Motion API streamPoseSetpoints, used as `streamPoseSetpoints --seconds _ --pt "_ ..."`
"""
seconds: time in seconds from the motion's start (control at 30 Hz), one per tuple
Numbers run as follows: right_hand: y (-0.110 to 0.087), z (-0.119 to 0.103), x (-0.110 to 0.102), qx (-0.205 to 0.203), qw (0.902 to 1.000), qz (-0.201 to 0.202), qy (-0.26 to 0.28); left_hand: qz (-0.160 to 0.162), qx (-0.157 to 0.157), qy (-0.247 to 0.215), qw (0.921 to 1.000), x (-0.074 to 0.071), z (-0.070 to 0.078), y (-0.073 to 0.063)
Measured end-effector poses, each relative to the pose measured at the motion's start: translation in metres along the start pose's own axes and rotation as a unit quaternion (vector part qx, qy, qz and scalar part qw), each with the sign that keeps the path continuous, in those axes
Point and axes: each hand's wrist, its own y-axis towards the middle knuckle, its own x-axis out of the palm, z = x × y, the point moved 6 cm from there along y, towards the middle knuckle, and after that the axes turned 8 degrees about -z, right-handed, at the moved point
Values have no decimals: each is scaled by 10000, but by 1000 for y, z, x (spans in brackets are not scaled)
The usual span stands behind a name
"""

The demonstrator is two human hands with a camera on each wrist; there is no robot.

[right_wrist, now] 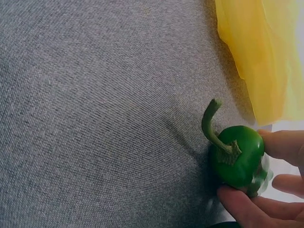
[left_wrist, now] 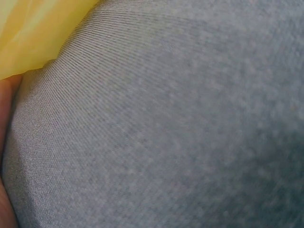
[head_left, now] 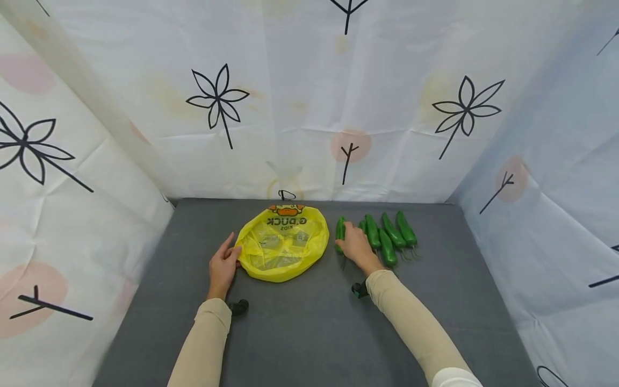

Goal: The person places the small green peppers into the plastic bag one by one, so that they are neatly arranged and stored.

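A yellow plastic bag point(head_left: 275, 278) with its mouth spread wide lies on the dark grey table, with printed lettering on its far side. At its left rim, my left hand point(head_left: 223, 271) holds the edge between thumb and fingers; the left wrist view catches only a bit of that hand below the yellow film. My right hand point(head_left: 358, 247) grips a green chili pepper point(right_wrist: 240, 159) just right of the bag, thumb and fingers on opposite sides. The pepper's curved stem faces the right wrist camera.
Several more green chili peppers point(head_left: 387, 248) lie in a loose group right of my right hand, stems toward me. The grey table point(head_left: 300, 338) reaches back to a white patterned cloth point(head_left: 300, 107), which also hangs at both sides.
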Motion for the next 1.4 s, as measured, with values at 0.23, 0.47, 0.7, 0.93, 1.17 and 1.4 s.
streamPoseSetpoints --seconds 0.23,0.47,0.7,0.93,1.17,1.4 --pt "2 5 -2 -97 9997 -2 212 31 -38 23 10000 1 -2 1" --pt "1 8 -11 -277 9979 56 578 11 -133 110 9998 1 0 1" --pt "0 9 -23 -386 9960 120 799 -47 -121 26 9999 1 2 -1" --pt "-2 4 -35 -397 9939 133 1017 -47 -112 -129 9998 -1 1 0" --pt "-3 -12 -46 -467 9921 100 1157 -10 -204 -65 9998 -2 1 1" --pt "-3 -35 -50 -600 9884 -51 1396 68 -177 -185 9996 -3 0 -2"
